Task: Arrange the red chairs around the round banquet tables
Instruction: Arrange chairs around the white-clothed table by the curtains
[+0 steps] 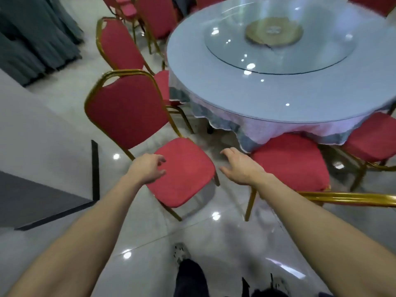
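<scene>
We stand at the near edge of the round banquet table (278, 82), both arms stretched toward a red chair (182, 170) that sits on the tiled floor (214, 236) a little out from the tabletop, its seat turned sideways and not facing in. Its gold-framed back (126, 110) leans away to the left, which suggests it is not yet in its place in the ring. Other red chairs already have their seats tucked under the cloth: one just to the right (293, 161), another further right (372, 136), and one behind (120, 46) at the table's left edge.

Our left hand (147, 168) hovers over the near left corner of the seat, fingers (160, 159) loosely curled and apart, holding nothing; whether they touch the cushion we cannot tell. Our right hand (240, 166) hangs in the gap between the two nearest seats, palm inward, fingers (227, 151) spread and empty.
</scene>
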